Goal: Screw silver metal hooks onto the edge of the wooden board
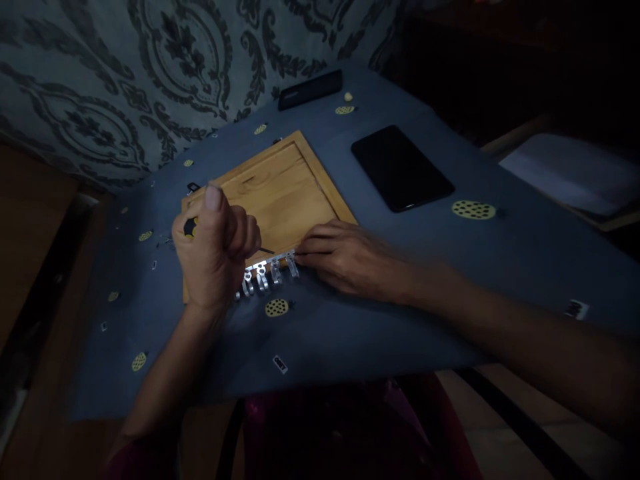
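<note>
My left hand (215,247) is closed in a fist around a screwdriver (191,227). Its black and yellow handle end shows at the fist, and the thin shaft points right, toward a metal hook rail (261,267). That rail with several silver hooks lies along the near edge of a wooden board (285,193) with a raised rim. At the rail's right end rests my right hand (340,257), its fingers close together on the board's edge. Whether a small part is between those fingertips is hidden.
A black tablet or phone (403,167) lies right of the board on the blue cloth (360,340). Behind are a dark case (310,90) and a small pale object (349,97). Patterned fabric (190,60) borders the far side; papers (570,170) lie at right.
</note>
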Tool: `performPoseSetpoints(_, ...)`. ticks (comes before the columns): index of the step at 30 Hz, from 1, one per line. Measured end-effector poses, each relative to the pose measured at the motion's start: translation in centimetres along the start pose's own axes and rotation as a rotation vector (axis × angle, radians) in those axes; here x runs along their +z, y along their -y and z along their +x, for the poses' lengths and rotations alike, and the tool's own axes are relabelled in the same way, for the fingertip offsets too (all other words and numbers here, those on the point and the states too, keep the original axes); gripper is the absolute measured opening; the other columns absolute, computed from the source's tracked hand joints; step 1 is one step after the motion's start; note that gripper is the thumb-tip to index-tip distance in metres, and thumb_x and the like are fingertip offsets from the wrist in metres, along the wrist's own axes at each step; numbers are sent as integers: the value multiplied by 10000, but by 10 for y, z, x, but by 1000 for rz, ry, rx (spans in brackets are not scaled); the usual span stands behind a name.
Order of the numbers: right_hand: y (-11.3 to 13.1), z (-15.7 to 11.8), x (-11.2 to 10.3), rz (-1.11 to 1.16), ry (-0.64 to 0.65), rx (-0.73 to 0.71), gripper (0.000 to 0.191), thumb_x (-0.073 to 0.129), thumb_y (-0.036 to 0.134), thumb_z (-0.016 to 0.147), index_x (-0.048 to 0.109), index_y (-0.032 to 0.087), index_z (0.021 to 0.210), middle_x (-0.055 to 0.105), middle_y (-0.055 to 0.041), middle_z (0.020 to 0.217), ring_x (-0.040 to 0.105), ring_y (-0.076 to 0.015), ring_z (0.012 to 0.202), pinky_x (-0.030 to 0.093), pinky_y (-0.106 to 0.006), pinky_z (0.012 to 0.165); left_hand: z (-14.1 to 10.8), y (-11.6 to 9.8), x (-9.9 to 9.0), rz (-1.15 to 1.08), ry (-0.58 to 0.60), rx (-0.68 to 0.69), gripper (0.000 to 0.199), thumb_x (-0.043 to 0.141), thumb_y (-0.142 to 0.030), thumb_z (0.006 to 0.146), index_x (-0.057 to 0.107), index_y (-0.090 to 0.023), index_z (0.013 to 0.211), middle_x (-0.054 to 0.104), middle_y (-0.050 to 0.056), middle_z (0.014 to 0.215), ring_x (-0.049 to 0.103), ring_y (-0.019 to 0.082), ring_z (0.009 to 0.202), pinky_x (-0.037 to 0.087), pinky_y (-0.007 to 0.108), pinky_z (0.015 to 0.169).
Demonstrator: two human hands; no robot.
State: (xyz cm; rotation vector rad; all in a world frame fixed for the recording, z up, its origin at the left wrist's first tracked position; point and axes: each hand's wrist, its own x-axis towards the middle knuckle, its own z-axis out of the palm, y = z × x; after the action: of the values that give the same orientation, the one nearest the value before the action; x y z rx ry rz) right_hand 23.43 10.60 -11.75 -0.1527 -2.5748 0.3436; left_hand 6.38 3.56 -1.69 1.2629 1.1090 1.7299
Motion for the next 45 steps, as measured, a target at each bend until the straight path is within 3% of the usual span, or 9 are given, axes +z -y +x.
performPoseSetpoints(8,-2,-1,-1,20,-62,-16,279,513,128,1013,750,130,1160,797,-96,1106,691,-244,1042,565,-426,934,1,-6,-3,-33,-37,17,729,867,-480,808,272,-186,507,162,-94,438,155,27,358,157,240,378)
performPoseSetpoints(17,-9,-2,-3,18,-201,21,284,540,77,962,774,178,1088,801,-90,1038,741,-242,965,622,-429,851,5,-20,-13,-37,-57,105,711,787,-448,896,239,-185,528,124,-90,447,130,31,355,143,230,382)
performPoseSetpoints(24,-4,2,-6,61,-254,-32,277,538,54,949,764,144,1082,807,-106,1042,757,-238,963,637,-415,850,3,-16,-10,-65,-16,108,677,806,-519,864,326,-195,513,219,-86,428,207,46,364,225,239,391)
performPoseSetpoints(29,2,3,-15,179,-287,121,295,556,126,979,769,210,1165,816,-83,1105,767,-237,1008,635,-441,890,1,-9,-8,-68,94,91,515,755,-535,908,484,-208,618,403,-53,545,409,100,504,463,272,572)
performPoseSetpoints(32,8,7,-20,252,-353,247,252,595,197,985,782,246,1148,822,-62,1087,774,-234,984,641,-436,873,0,-5,-13,-19,150,140,475,680,-578,951,548,-216,674,486,-22,635,523,138,628,541,320,728)
performPoseSetpoints(35,21,20,-26,318,-373,288,218,629,252,988,778,248,1147,819,-64,1107,773,-228,1009,636,-412,892,-1,-4,-18,82,173,215,473,608,-619,978,592,-223,720,576,18,778,599,176,806,549,368,913)
performPoseSetpoints(38,37,40,-31,375,-354,217,199,652,288,983,770,242,1138,814,-65,1099,768,-216,980,629,-389,873,-2,-9,-18,172,207,245,499,531,-665,995,621,-227,774,645,55,977,620,207,1033,501,392,1053)
performPoseSetpoints(41,49,59,-37,397,-348,180,163,663,311,979,769,206,1044,802,-51,966,746,-183,846,609,-321,752,-2,-20,-17,198,210,234,526,506,-712,979,645,-227,831,662,66,1096,617,210,1122,501,375,1047)
performPoseSetpoints(45,57,79,-40,476,-348,264,198,675,377,972,740,191,956,762,-10,817,670,-128,651,541,-257,605,0,-32,-21,219,183,256,539,487,-723,975,652,-229,832,669,56,1068,630,215,1115,511,375,1024)
